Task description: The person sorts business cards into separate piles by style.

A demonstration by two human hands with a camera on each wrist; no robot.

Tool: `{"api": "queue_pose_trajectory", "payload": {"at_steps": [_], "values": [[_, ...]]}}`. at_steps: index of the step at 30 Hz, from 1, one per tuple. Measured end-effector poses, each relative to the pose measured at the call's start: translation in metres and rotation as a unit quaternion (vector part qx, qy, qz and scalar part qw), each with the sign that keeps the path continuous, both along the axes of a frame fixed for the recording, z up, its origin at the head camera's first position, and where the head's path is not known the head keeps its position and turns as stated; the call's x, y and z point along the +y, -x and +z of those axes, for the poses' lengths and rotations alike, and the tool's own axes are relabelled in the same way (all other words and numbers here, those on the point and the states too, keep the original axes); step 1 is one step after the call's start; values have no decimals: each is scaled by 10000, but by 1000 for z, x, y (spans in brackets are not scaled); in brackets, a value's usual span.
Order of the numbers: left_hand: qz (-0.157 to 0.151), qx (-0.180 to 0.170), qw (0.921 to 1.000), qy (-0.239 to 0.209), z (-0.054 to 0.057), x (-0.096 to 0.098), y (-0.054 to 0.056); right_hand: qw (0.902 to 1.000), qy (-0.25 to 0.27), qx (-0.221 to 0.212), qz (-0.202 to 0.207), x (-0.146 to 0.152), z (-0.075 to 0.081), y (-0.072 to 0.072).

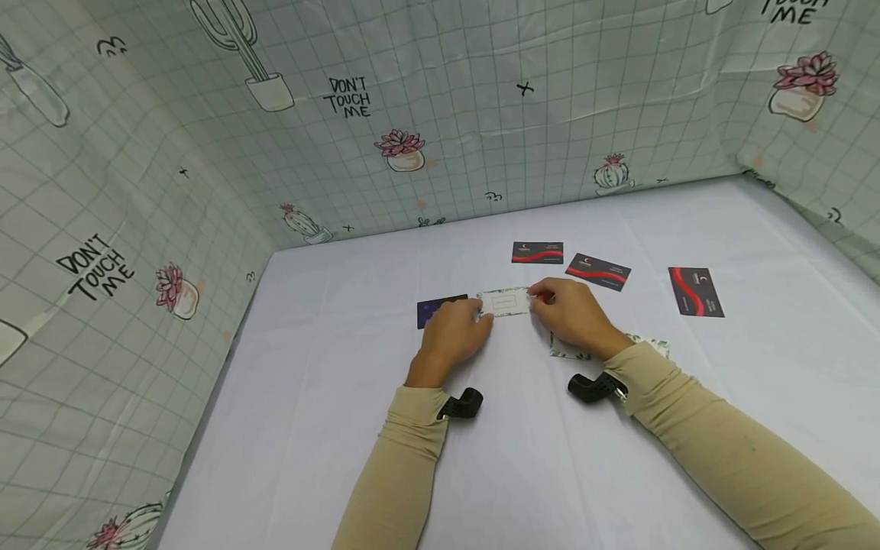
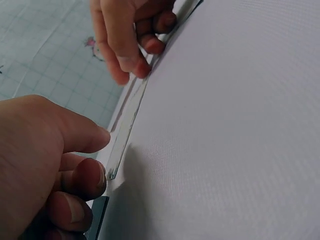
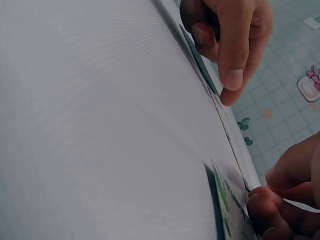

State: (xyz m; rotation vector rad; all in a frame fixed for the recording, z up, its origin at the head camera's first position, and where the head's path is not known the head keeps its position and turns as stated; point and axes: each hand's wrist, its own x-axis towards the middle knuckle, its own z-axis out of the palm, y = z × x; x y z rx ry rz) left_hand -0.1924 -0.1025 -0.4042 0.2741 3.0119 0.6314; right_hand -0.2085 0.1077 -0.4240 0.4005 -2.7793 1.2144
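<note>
White leaf-bordered card [image 1: 505,302] on table [image 1: 330,428], between the two hands. Right hand [image 1: 572,315]: thumb and finger nearly closed, pinching the card's right end. Left hand [image 1: 450,332]: fingers bent at its left end; cannot tell whether they grip. Dark blue card [image 1: 431,310] partly under left hand; second leaf-bordered card [image 1: 567,349] below right wrist. Beyond: red-striped black cards [image 1: 538,253].

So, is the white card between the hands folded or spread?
Spread: the white card shows a rectangular face with no visible fold.
</note>
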Motion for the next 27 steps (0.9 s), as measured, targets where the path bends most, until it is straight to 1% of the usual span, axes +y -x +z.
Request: {"api": "queue_pose_trajectory", "payload": {"at_steps": [4,6,8,12,16,19,23,27], "values": [[-53,224,9996,-169,2,3,-1,9999,98,-84,-34,2,4,0],[-189,306,9990,-282,2,6,-2,9997,181,-133,-96,5,6,0],[-372,308,9982,-366,1,10,-4,9994,245,-188,-130,9,9,0],[-816,132,9958,-384,0,17,-7,9991,209,-346,-145,16,18,0],[-1252,-118,9918,-230,0,25,-11,9983,-6,-566,-105,26,25,-2],[-1525,-250,9879,-124,1,32,-15,9979,-169,-618,4,35,27,-3],[-1685,-246,9854,51,1,41,-19,9977,-341,-565,153,50,26,-5],[-1660,-132,9856,284,0,47,-22,9963,-554,-621,193,64,23,-5]]}}
